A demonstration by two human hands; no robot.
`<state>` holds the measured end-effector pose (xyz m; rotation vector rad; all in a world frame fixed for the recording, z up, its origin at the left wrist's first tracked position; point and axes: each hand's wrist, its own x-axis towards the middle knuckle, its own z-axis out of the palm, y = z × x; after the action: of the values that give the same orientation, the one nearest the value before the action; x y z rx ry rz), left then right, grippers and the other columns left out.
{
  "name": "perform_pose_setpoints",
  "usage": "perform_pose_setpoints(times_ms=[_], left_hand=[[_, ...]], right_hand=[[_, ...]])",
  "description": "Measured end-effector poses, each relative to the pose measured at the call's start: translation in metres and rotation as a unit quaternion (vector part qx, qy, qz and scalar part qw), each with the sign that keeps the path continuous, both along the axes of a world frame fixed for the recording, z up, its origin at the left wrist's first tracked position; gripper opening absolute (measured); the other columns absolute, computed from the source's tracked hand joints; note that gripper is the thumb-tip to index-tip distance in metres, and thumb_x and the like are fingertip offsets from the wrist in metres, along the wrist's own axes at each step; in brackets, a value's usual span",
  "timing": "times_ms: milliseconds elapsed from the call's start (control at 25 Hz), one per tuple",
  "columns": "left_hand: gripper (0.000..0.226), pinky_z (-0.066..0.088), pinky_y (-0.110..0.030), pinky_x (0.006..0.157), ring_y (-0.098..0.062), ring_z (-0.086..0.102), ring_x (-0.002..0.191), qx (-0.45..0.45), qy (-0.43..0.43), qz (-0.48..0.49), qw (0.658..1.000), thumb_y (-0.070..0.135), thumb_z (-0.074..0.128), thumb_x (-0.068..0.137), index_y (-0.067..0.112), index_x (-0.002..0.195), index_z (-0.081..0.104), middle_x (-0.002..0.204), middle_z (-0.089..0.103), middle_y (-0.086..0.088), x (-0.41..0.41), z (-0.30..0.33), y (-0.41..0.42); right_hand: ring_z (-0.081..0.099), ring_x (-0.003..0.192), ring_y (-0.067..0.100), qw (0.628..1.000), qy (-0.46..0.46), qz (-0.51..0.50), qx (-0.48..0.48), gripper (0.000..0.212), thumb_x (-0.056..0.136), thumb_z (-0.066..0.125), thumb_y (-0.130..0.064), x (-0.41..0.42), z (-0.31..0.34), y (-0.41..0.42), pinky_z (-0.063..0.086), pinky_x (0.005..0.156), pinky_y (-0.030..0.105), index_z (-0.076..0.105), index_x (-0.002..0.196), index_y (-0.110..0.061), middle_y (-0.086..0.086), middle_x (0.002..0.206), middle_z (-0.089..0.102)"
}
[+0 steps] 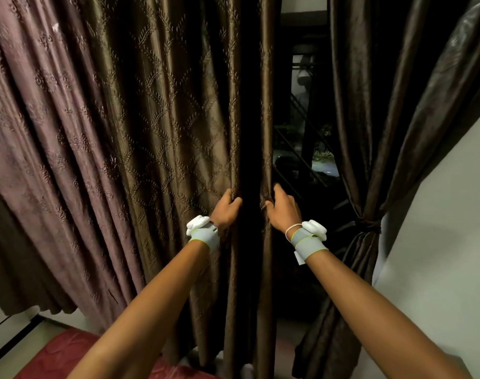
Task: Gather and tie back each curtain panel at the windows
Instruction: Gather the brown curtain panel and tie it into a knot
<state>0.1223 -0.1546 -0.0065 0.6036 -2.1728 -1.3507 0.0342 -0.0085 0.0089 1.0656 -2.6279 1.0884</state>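
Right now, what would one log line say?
left hand: grips brown curtain | right hand: grips its edge | right panel: tied

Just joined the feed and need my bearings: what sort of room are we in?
Most likely a room in a home, at a window after dark. Floor-length brown patterned curtains hang here, a darker panel is already tied back beside a plain wall, and a red cushioned seat or mattress sits below.

Brown curtain panel (178,119): satiny cloth, leaf-embossed sheen. Mauve curtain (42,119): duller embossed cloth. Tied-back curtain (383,132): smooth glossy fabric. Wall (438,228): matt.
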Motion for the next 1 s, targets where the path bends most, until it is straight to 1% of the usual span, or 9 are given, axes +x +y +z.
perform_pose_setpoints(times_ms=[120, 200, 280, 360, 560, 640, 840, 920, 1000], left_hand=[[0.033, 0.044, -0.005, 0.063, -0.019, 0.048, 0.093, 0.003, 0.013, 0.009, 1.0, -0.003, 0.039, 0.096, -0.016, 0.127, 0.041, 0.125, 0.049, -0.04, -0.008, 0.007, 0.015], [0.029, 0.038, -0.004, 0.051, -0.016, 0.043, 0.08, 0.016, 0.027, 0.0, 1.0, -0.007, 0.038, 0.096, -0.024, 0.12, 0.042, 0.114, 0.052, -0.043, -0.008, 0.009, 0.016], [0.016, 0.036, -0.006, 0.047, -0.012, 0.042, 0.069, 0.033, 0.016, 0.003, 0.999, -0.004, 0.039, 0.097, -0.012, 0.106, 0.05, 0.085, 0.056, -0.025, -0.004, 0.008, 0.01], [0.011, 0.038, -0.009, 0.051, -0.013, 0.048, 0.069, 0.047, 0.01, -0.01, 0.999, -0.001, 0.041, 0.097, 0.001, 0.094, 0.051, 0.078, 0.052, -0.007, 0.0, 0.008, 0.0], [0.014, 0.042, -0.027, 0.066, -0.007, 0.053, 0.064, -0.002, 0.014, -0.055, 0.998, 0.007, 0.05, 0.093, 0.006, 0.083, 0.06, 0.073, 0.057, 0.0, 0.01, 0.004, -0.012], [0.013, 0.045, -0.03, 0.072, -0.013, 0.058, 0.077, -0.027, 0.008, -0.051, 0.998, 0.015, 0.054, 0.091, 0.005, 0.094, 0.062, 0.084, 0.062, -0.003, 0.015, 0.006, -0.015], [0.059, 0.044, -0.038, 0.101, -0.028, 0.056, 0.117, -0.069, -0.019, 0.098, 0.993, 0.03, 0.066, 0.088, 0.003, 0.135, 0.042, 0.128, 0.058, -0.013, 0.014, 0.0, -0.031], [0.058, 0.046, -0.04, 0.101, -0.026, 0.057, 0.115, -0.027, -0.026, 0.072, 0.997, 0.027, 0.066, 0.088, 0.003, 0.136, 0.042, 0.127, 0.059, -0.013, 0.007, -0.003, -0.036], [0.034, 0.051, -0.037, 0.088, -0.023, 0.061, 0.097, -0.003, -0.017, 0.027, 0.999, 0.014, 0.062, 0.09, 0.001, 0.121, 0.055, 0.107, 0.066, -0.014, -0.002, -0.007, -0.042]], right_hand=[[0.058, 0.106, 0.047, 0.999, 0.026, -0.022, 0.013, 0.05, 0.094, 0.051, -0.017, 0.011, 0.001, -0.009, 0.051, 0.082, 0.047, 0.034, 0.141, -0.013, 0.022, 0.12, 0.061], [0.058, 0.107, 0.045, 1.0, 0.0, -0.009, 0.014, 0.05, 0.091, 0.053, -0.016, 0.016, 0.001, -0.012, 0.051, 0.084, 0.046, 0.036, 0.138, -0.01, 0.023, 0.119, 0.061], [0.06, 0.109, 0.039, 0.998, -0.053, 0.038, 0.011, 0.052, 0.084, 0.062, -0.022, 0.02, 0.0, -0.014, 0.051, 0.087, 0.04, 0.041, 0.13, -0.008, 0.021, 0.117, 0.062], [0.06, 0.111, 0.032, 0.992, -0.098, 0.077, 0.014, 0.055, 0.076, 0.072, -0.03, 0.026, 0.0, -0.017, 0.05, 0.09, 0.036, 0.047, 0.121, -0.009, 0.016, 0.117, 0.064], [0.057, 0.104, 0.043, 0.999, -0.036, 0.009, 0.017, 0.035, 0.085, 0.066, -0.032, 0.024, -0.004, -0.023, 0.046, 0.08, 0.041, 0.051, 0.102, -0.005, 0.024, 0.109, 0.059], [0.055, 0.105, 0.045, 0.999, -0.032, -0.017, 0.018, 0.033, 0.089, 0.062, -0.03, 0.017, -0.006, -0.02, 0.045, 0.08, 0.042, 0.051, 0.101, -0.002, 0.027, 0.111, 0.058], [0.054, 0.109, 0.041, 0.994, -0.109, 0.03, 0.006, 0.025, 0.093, 0.061, -0.025, 0.011, -0.003, -0.024, 0.043, 0.087, 0.039, 0.043, 0.083, -0.009, 0.025, 0.106, 0.056], [0.052, 0.115, 0.038, 0.99, -0.13, 0.048, 0.014, 0.021, 0.093, 0.06, -0.022, 0.011, 0.0, -0.027, 0.041, 0.094, 0.038, 0.048, 0.096, -0.004, 0.025, 0.117, 0.055], [0.051, 0.119, 0.037, 0.987, -0.151, 0.053, 0.006, 0.033, 0.093, 0.06, -0.021, 0.007, 0.0, -0.029, 0.042, 0.099, 0.039, 0.05, 0.112, 0.004, 0.025, 0.124, 0.055]])
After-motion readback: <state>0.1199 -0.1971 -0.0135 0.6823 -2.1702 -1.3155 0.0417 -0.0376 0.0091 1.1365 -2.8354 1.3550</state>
